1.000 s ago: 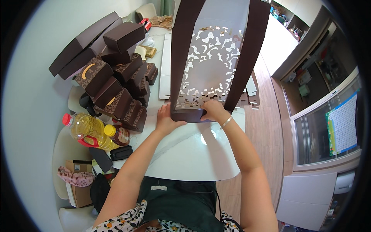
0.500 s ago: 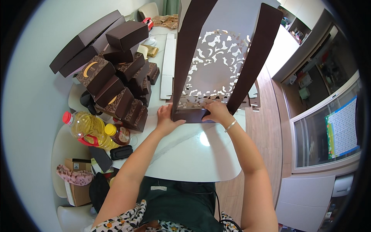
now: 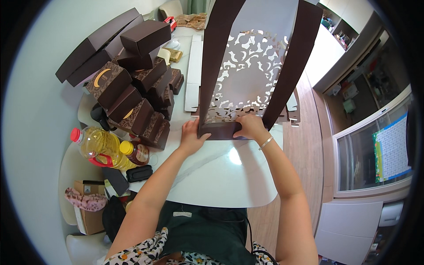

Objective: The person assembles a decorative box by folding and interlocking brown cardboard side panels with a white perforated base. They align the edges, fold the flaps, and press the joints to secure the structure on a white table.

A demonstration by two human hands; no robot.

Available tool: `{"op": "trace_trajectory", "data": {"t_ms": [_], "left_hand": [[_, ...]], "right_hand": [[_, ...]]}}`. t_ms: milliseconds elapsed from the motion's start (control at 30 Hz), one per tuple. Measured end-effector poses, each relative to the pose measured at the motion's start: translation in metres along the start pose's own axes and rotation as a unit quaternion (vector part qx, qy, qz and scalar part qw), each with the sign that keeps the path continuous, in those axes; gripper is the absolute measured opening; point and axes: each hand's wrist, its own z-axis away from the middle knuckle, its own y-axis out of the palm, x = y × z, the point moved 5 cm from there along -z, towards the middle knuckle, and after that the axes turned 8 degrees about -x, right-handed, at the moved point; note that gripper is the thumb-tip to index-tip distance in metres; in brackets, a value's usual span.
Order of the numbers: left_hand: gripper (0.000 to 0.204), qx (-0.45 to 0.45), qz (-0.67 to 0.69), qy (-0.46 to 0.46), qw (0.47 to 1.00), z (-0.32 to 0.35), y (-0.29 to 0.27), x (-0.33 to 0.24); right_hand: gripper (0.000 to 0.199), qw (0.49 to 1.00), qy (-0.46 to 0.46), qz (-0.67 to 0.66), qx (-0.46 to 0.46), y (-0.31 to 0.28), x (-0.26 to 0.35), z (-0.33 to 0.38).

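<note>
A large dark brown cardboard box [image 3: 302, 53], part-folded and open, stands on the white table in front of me. Its pale inner panel [image 3: 247, 84] is cut through with a scrolling pattern. Two long brown sides rise along it, and a low brown wall [image 3: 221, 131] closes the near end. My left hand [image 3: 191, 137] pinches that wall's left corner, thumb on the front face and fingers round the side. At the right end, my right hand [image 3: 252, 127] clasps the wall, thumb outside and fingers over the top edge. Some fingertips are hidden behind the cardboard.
Several brown patterned boxes [image 3: 108, 84] are stacked on the left. Before them stand an oil bottle [image 3: 101, 148] and a yellow-capped jar [image 3: 137, 152], near a black case [image 3: 139, 173]. Flat white card strips [image 3: 193, 75] lie beyond my left hand. The white tabletop's [image 3: 212, 181] rounded edge is nearest me.
Both hands keep their hold on the near wall. The box has shifted very slightly, its right side tipping a little to the right.
</note>
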Motion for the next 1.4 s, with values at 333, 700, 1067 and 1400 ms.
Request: {"op": "trace_trajectory", "data": {"t_ms": [333,700,1067,1400], "left_hand": [[0.084,0.017,-0.020,0.001,1.000,0.000,0.000,-0.006],[0.091,-0.005,-0.014,0.004,1.000,-0.003,-0.001,-0.018],[0.091,-0.017,-0.028,0.019,0.999,-0.001,0.001,-0.019],[0.082,-0.001,0.024,0.044,0.999,-0.005,-0.001,-0.021]], "right_hand": [[0.057,1.000,0.003,-0.019,-0.024,0.005,-0.002,0.010],[0.057,0.998,-0.002,-0.010,-0.055,0.001,-0.004,0.014],[0.031,0.987,-0.055,0.071,0.132,0.022,-0.051,0.009],[0.028,0.987,-0.089,0.110,0.075,0.025,-0.047,0.011]]}}
